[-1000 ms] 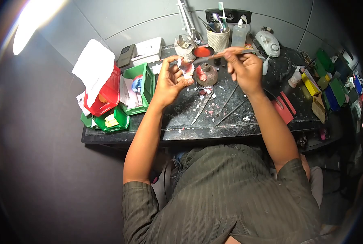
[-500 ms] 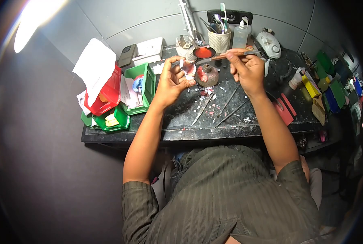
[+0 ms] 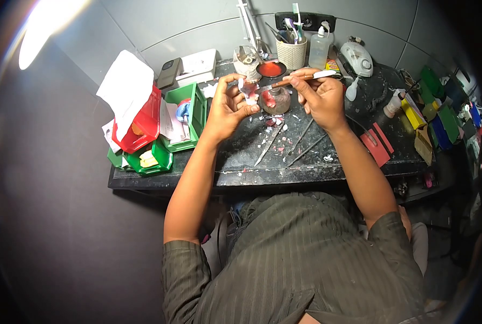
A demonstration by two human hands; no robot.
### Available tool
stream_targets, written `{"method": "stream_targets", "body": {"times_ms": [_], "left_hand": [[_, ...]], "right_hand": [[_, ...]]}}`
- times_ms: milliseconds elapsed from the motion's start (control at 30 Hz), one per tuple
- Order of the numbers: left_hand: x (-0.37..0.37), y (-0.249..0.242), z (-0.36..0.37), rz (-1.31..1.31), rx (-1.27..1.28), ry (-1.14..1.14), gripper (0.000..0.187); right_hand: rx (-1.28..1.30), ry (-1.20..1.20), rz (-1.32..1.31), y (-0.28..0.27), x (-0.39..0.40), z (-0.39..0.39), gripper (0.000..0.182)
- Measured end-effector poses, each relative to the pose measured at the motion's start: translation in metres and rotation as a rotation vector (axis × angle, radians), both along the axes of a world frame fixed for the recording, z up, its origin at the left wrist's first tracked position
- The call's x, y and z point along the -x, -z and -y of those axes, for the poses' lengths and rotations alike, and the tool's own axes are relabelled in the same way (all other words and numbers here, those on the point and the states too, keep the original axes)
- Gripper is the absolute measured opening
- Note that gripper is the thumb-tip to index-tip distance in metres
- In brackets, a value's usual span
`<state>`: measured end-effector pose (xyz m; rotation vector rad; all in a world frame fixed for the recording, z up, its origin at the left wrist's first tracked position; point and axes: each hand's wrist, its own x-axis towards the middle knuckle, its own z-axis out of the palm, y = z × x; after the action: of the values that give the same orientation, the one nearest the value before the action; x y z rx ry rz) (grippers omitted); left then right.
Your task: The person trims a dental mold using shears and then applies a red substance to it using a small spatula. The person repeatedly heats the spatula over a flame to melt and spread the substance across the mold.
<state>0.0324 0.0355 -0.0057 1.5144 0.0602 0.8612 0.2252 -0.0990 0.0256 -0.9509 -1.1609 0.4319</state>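
Pinched between the fingers and thumb of my left hand is a denture piece, pink and white. A wax knife with a brown handle sits in the closed grip of my right hand. Its bright, broad blade points right, while the thin end reaches left over the burner, close to the denture piece. Below that end stands a glass spirit burner smeared with red wax. Just behind it is a dark round dish of red wax.
Wax shavings and several thin tools lie on the black bench. Green and red bins stand left. At the back are a woven cup of brushes and a clear bottle. Red wax sheets lie right.
My right hand has shifted slightly left and down, and the knife has turned in its fingers so the broad blade face shows bright. My left hand has hardly moved, with the denture piece slightly tilted.
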Motion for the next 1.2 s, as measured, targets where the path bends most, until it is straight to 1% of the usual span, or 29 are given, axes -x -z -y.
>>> {"method": "stream_targets", "body": {"times_ms": [33, 100, 233, 300, 433, 533, 600, 633, 700, 733, 800, 900, 1033, 1200], "left_hand": [[-0.0003, 0.0, -0.0002, -0.001, -0.001, 0.001, 0.067], [-0.0017, 0.0009, 0.0001, 0.007, -0.006, -0.006, 0.067], [-0.0005, -0.0004, 0.0004, -0.019, -0.014, -0.007, 0.068], [-0.001, -0.0022, 0.003, -0.013, -0.026, -0.016, 0.068], [0.0008, -0.0052, 0.0052, -0.058, -0.032, -0.028, 0.067], [0.0, -0.0043, 0.0039, -0.08, -0.015, -0.037, 0.068], [-0.0012, -0.0039, 0.0038, -0.051, -0.057, -0.049, 0.069], [-0.0012, -0.0033, 0.0036, -0.051, -0.056, -0.05, 0.069], [-0.001, -0.0032, 0.0031, -0.075, -0.08, -0.063, 0.07], [-0.0009, -0.0036, 0.0031, -0.076, -0.081, -0.063, 0.07], [-0.0014, -0.0039, 0.0036, -0.063, -0.105, -0.08, 0.069], [-0.0016, -0.0038, 0.0038, -0.058, -0.091, -0.073, 0.069], [-0.0013, -0.0038, 0.003, -0.062, -0.123, -0.088, 0.069], [-0.0012, -0.0039, 0.0033, -0.056, -0.094, -0.09, 0.068]], "right_hand": [[-0.001, 0.001, -0.001, -0.0002, 0.0001, 0.0006, 0.014], [0.015, -0.084, 0.004, -0.0003, 0.0, 0.0027, 0.014], [0.008, -0.045, 0.005, -0.0007, -0.0007, 0.0011, 0.014], [0.01, -0.107, -0.018, 0.0002, 0.0004, 0.0012, 0.013], [0.034, -0.104, 0.003, 0.0026, 0.0009, -0.001, 0.013], [-0.012, -0.059, 0.046, 0.005, -0.0013, -0.0031, 0.015], [0.008, -0.157, 0.046, 0.0065, -0.0021, -0.0024, 0.014], [0.009, -0.158, 0.046, 0.0061, -0.0013, -0.0025, 0.014], [-0.004, -0.061, 0.036, 0.0042, 0.001, -0.0033, 0.014], [-0.005, -0.061, 0.036, 0.0043, 0.0006, -0.003, 0.014], [-0.021, -0.145, 0.05, 0.0047, -0.0015, -0.0011, 0.013], [-0.006, -0.104, 0.056, 0.0053, -0.0035, -0.0027, 0.013], [0.021, -0.126, 0.023, -0.0006, -0.001, 0.0031, 0.01], [0.005, -0.13, -0.002, -0.0006, -0.0024, 0.0036, 0.011]]}}
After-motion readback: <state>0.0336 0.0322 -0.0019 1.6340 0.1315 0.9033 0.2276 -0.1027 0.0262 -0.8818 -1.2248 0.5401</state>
